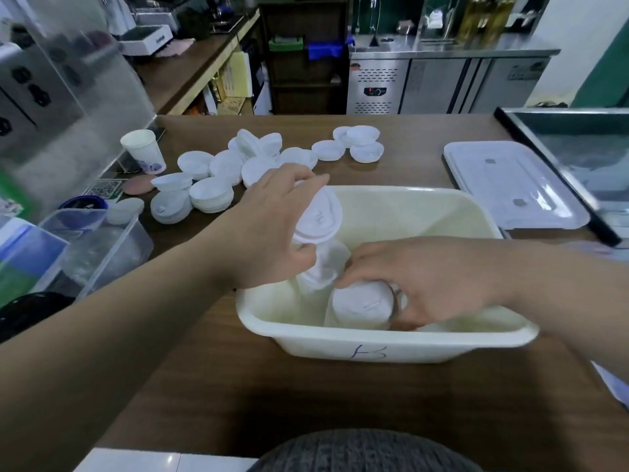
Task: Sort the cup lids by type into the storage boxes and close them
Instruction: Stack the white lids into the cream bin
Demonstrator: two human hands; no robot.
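- The box (374, 345), cream with a "B" on its near wall, sits open mid-bench (238, 386). Its far half shows a bare floor, and lids fill the near-left part.
- The left stack (318, 216) of white lids is tilted above the box's left rim. The left hand (269, 229) grips it with the thumb underneath and the fingers over the top. The forearm comes in from the lower left.
- The right stack (362, 306) stands inside the box by the near wall. The right hand (435, 284) reaches in over the right rim, fingers curled round the stack's side.
- Loose lids (238, 165) lie in piles beyond the box's far-left corner, apart from it.
- The box lid (510, 185) lies flat to the far right, just beside a dark-framed panel (558, 185).
- A paper cup (144, 151) stands left of the piles. A clear tub (109, 243) sits at the bench's left edge.
- Bare bench runs from the box's near wall to the bench's near edge.
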